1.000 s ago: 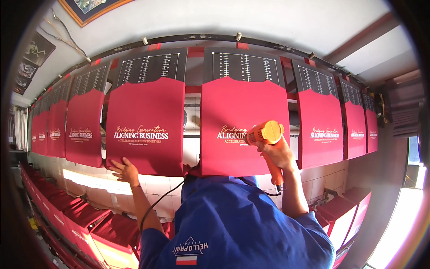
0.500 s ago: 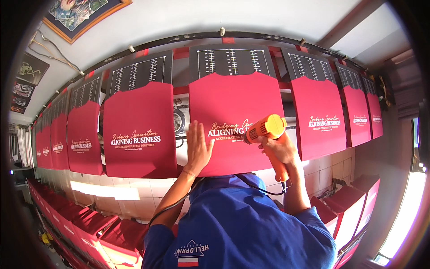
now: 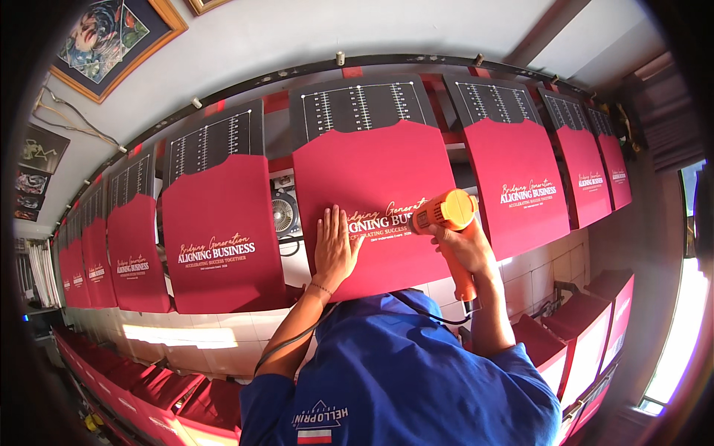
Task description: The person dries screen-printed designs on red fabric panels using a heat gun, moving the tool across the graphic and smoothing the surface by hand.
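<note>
A red T-shirt (image 3: 372, 167) with white and gold lettering is stretched over a dark board (image 3: 401, 100) with white scale marks in front of me. My left hand (image 3: 336, 245) rests on its left part, fingers stretched out, covering the start of the printed lettering. In my right hand (image 3: 468, 249) is an orange heat gun (image 3: 450, 210). Its nozzle points left, over the right part of the print. From the gun's handle a dark cable (image 3: 446, 320) runs down and across the front of my blue shirt.
Similar red T-shirts on boards stand in a row to the left (image 3: 223, 223) and right (image 3: 520, 178). A small fan (image 3: 285, 212) shows in the gap left of the middle board. More red-covered boards (image 3: 160, 394) lie lower left and lower right. Behind runs a dark rail (image 3: 401, 61).
My left hand has moved inward from the shirt's left edge onto the print. The heat gun has shifted slightly right along the lettering. The whole view has turned a little.
</note>
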{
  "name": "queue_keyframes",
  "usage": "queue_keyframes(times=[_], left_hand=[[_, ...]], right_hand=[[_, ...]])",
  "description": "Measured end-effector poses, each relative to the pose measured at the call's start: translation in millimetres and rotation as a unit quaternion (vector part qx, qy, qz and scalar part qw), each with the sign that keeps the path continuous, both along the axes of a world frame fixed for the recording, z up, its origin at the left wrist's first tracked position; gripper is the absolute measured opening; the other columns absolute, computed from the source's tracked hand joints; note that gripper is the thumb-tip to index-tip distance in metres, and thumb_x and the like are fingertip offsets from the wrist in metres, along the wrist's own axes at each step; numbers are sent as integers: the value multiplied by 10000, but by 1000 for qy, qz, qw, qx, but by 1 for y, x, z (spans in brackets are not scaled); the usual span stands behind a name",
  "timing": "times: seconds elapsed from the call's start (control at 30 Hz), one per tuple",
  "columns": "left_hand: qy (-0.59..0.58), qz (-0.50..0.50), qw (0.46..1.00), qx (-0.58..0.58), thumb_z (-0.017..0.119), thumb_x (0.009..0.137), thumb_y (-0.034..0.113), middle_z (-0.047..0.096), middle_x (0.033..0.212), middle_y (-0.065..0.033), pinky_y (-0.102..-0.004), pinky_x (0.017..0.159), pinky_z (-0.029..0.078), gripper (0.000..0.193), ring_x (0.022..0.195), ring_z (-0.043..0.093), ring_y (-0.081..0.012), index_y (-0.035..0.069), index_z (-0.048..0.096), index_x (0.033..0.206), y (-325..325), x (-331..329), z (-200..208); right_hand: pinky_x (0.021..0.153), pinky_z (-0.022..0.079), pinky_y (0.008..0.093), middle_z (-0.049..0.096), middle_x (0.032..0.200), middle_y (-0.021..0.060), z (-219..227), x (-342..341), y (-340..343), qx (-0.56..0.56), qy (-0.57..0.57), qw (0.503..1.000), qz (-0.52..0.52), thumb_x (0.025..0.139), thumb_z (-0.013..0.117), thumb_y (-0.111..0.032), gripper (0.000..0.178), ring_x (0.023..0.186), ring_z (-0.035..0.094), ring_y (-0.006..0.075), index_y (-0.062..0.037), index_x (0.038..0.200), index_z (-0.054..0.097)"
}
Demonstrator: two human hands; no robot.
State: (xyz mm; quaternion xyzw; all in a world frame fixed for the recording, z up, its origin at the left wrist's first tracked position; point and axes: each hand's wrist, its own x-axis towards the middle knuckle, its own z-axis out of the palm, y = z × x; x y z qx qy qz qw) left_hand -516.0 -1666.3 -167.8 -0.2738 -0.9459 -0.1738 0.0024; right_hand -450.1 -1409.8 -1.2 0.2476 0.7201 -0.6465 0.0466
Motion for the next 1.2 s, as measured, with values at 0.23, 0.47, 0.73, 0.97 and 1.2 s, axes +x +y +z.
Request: queue_keyframes(times=[0.23, 0.47, 0.73, 0.97, 1.2], left_hand=[[-9, -3, 1000, -25, 523, 986, 409, 246, 1595, -232, -499, 1212, 199, 751, 1479, 241, -390, -76, 272, 1502, -2, 13, 6], [-21, -19, 1000, 1, 545, 979, 383, 229, 1597, -245, -509, 1207, 207, 767, 1481, 233, -397, -77, 240, 1512, -5, 33, 12], [-37, -50, 998, 10, 547, 976, 381, 227, 1587, -276, -521, 1206, 194, 773, 1484, 219, -413, -82, 236, 1511, -9, 52, 19], [-30, -82, 996, 15, 560, 969, 403, 262, 1567, -288, -538, 1198, 201, 779, 1472, 240, -428, -74, 261, 1507, -12, 61, 11], [-35, -93, 994, 39, 560, 975, 389, 268, 1563, -283, -545, 1193, 208, 758, 1464, 255, -425, -70, 269, 1504, -8, 60, 12]], right_hand=[[658, 563, 302, 645, 1047, 63, 1, 6, 11, -28, -2, 999, -27, 807, 814, -218, 614, 837, 632, 135, -62, 1289, 467], [670, 568, 318, 668, 1019, 104, -4, 15, 19, 24, 9, 997, -77, 822, 799, -244, 574, 796, 665, 173, -22, 1269, 515], [660, 561, 306, 657, 1056, 94, 0, 21, 28, 27, -9, 993, -113, 822, 784, -169, 562, 793, 658, 163, -52, 1285, 487], [656, 565, 312, 664, 1041, 108, -5, 26, 30, -17, 13, 995, -102, 830, 779, -190, 545, 790, 665, 174, -35, 1274, 504], [658, 563, 315, 651, 1027, 92, -1, 25, 27, -15, 16, 995, -99, 821, 786, -191, 557, 796, 657, 163, -50, 1266, 484]])
